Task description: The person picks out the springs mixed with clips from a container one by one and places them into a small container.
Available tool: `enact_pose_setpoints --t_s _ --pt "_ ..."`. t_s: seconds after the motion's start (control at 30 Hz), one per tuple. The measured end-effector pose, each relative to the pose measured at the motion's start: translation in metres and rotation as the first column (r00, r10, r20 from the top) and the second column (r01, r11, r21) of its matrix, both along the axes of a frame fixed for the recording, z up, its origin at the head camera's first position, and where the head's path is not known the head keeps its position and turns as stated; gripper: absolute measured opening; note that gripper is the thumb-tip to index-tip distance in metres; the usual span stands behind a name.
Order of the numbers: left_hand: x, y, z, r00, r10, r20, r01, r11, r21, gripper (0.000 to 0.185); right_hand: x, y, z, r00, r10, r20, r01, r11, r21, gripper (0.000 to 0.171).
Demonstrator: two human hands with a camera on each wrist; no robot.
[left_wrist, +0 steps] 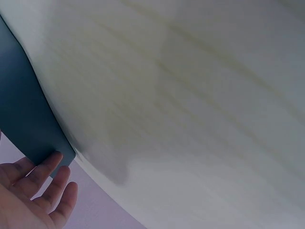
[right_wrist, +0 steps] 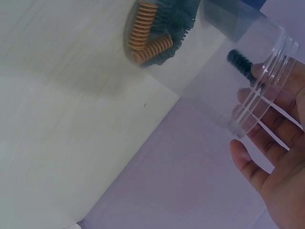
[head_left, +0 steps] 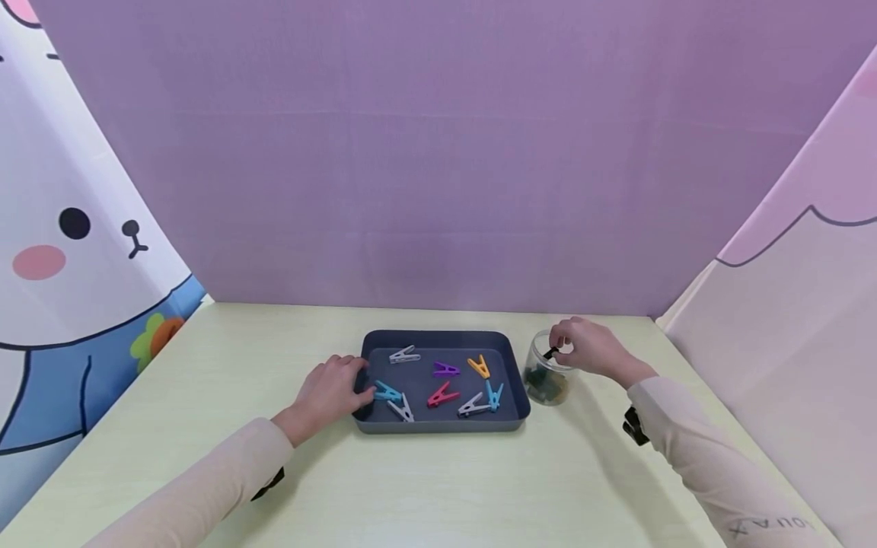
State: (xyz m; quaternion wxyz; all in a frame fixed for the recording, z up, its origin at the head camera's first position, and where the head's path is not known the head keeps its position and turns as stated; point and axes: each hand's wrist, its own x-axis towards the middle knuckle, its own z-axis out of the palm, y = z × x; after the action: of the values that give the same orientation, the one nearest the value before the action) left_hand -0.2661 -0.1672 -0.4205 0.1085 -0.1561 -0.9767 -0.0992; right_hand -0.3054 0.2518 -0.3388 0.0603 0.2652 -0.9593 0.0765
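My left hand (head_left: 333,388) grips the left wall of a dark grey tray (head_left: 438,428), thumb over the rim and fingers at the outside; the left wrist view shows fingertips against the tray's outer wall (left_wrist: 24,95). Several small clothespins lie in the tray, among them a blue clothespin (head_left: 387,392) by my thumb and a red clothespin (head_left: 442,394). Right of the tray stands a clear jar (head_left: 537,352). My right hand (head_left: 592,348) is at its mouth, pinching a dark green coil spring (right_wrist: 239,63) inside the upper jar. Below lie orange springs (right_wrist: 143,26) and dark green springs (right_wrist: 177,21).
Behind the pale tabletop (head_left: 438,487) rises a purple cloth backdrop (head_left: 438,167). Printed cloth panels stand at the left and right sides. The jar is close beside the tray's right wall.
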Motion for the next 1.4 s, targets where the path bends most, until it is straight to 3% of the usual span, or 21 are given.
enact_pose_setpoints --t_s 0.9,1.17,1.4 --pt "0.001 -0.004 0.001 1.0 -0.003 -0.008 0.003 1.0 -0.016 0.046 0.0 0.001 -0.009 1.0 -0.005 -0.008 0.004 0.995 -0.095 0.008" --pt "0.002 -0.006 0.002 0.999 -0.022 -0.028 0.022 1.0 -0.017 0.045 0.002 0.007 -0.006 0.998 -0.002 -0.058 -0.007 0.988 -0.155 0.01" --pt "0.003 -0.011 0.005 0.997 -0.043 -0.058 0.046 0.998 0.04 0.038 0.011 0.015 0.005 0.991 -0.046 -0.124 0.013 0.966 -0.256 0.016"
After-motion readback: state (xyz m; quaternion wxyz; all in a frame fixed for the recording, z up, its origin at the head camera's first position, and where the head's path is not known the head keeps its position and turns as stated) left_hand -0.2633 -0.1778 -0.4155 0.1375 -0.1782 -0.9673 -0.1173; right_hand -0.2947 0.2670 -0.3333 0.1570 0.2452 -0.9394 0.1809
